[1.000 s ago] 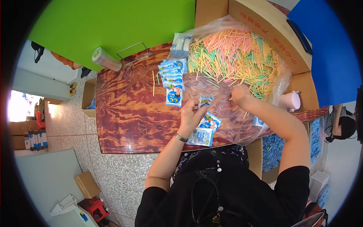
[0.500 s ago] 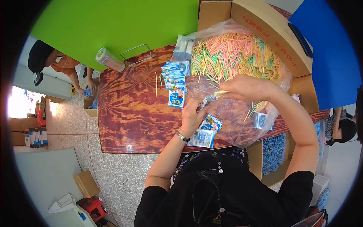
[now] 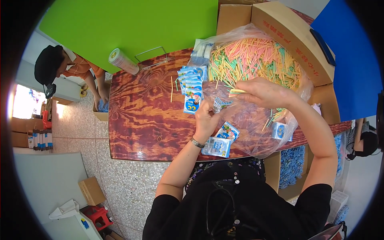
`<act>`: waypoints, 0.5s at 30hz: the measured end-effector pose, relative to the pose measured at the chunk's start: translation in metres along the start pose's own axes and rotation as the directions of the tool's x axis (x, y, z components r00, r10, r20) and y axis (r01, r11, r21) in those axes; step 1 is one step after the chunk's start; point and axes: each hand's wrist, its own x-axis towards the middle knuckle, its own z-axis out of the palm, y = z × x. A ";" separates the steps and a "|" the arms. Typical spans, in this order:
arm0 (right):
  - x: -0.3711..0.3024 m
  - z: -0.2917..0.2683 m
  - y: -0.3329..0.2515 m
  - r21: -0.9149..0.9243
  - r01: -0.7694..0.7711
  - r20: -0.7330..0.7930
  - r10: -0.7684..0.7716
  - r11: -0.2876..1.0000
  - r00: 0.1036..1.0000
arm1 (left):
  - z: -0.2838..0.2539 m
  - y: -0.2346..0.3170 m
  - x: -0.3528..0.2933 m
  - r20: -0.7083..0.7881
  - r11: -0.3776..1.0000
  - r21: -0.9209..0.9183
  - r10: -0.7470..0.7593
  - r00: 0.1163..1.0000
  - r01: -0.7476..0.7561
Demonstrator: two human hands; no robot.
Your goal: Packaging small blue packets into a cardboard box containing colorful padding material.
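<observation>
My left hand (image 3: 206,122), with a watch at its wrist, pinches a small blue-and-white packet (image 3: 217,105) over the table. Something greenish shows at the packet's right end. Just up and right of it, my right hand (image 3: 262,92) grips a few thin pastel sticks (image 3: 237,91) between thumb and fingers, apart from the packet. Behind that hand lies a big heap of pink, yellow and green sticks (image 3: 256,58) on a clear plastic sheet (image 3: 250,140). Left of my left hand is an overlapping row of packets (image 3: 193,100). Nearer me lie a printed packet (image 3: 228,131) and a paler one (image 3: 217,147).
An opened cardboard box (image 3: 294,40) walls the heap's far and right sides. On the wooden table (image 3: 140,116) are a tub (image 3: 123,62), a wire stand (image 3: 152,56), a loose stick (image 3: 172,89) and a ring (image 3: 159,139). A co-worker (image 3: 82,72) handles blue packets at the left.
My right hand with the sticks has drawn up and away from the packet in my left hand. The whole view has shifted a little; my left hand still pinches the packet.
</observation>
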 end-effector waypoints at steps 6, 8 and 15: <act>0.004 -0.008 -0.015 -0.060 0.021 0.086 -0.015 0.998 0.996 | 0.003 -0.006 0.000 -0.070 0.992 -0.027 0.123 0.990 -0.125; 0.004 -0.009 -0.018 -0.088 0.038 0.090 -0.030 0.995 0.995 | 0.002 0.001 0.001 -0.076 0.992 -0.055 0.107 0.991 -0.112; 0.010 -0.008 -0.021 -0.297 0.046 0.193 0.012 0.954 0.981 | -0.003 0.007 0.003 -0.061 0.973 0.058 0.225 0.972 -0.222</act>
